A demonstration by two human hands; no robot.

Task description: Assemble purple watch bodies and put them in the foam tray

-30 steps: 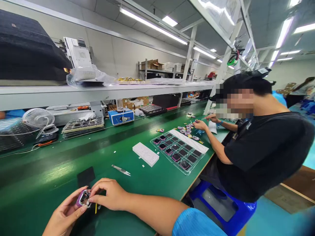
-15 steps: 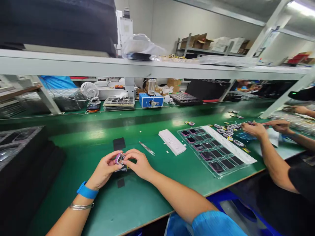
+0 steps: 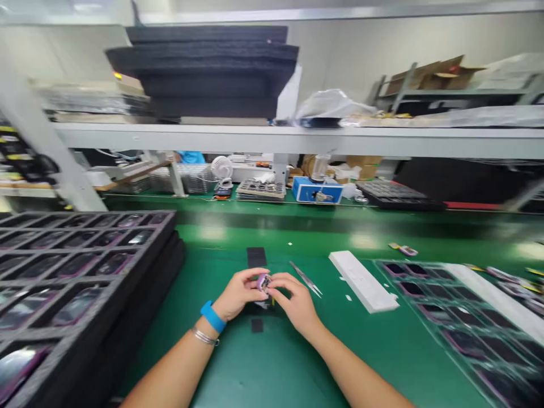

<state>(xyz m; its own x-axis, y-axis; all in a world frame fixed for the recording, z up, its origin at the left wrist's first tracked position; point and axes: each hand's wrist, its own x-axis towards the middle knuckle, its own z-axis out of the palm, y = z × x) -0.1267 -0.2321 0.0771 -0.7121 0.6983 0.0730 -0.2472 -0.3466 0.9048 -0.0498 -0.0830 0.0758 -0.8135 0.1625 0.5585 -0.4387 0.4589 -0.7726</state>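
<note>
Between my hands, just above the green tabletop, is a small purple smartwatch case [image 3: 263, 281] with its inner parts exposed. My left hand [image 3: 236, 293] grips it by the left side, between thumb and fingers. The thumb and fingertips of my right hand [image 3: 296, 298] are closed at its right edge; any smaller part between them is too blurred to make out. A dark square pad [image 3: 256, 256] lies beyond my hands, and a smaller dark square [image 3: 257, 325] lies nearer me. Metal tweezers [image 3: 306, 279] rest to the right of my right hand.
A white block [image 3: 363, 281] lies right of the tweezers. Farther right, a clear plastic tray [image 3: 429, 327] holds dark watch screens. Stacked black foam trays [image 3: 158, 249] with purple-rimmed watch parts stand at left. A blue box [image 3: 317, 190] and a small fan [image 3: 221, 169] are under the shelf [image 3: 297, 139].
My view has turned left, bringing more of the foam trays into sight and leaving the co-worker's arms out of frame. Both hands stay on the watch case, which now looks more tilted.
</note>
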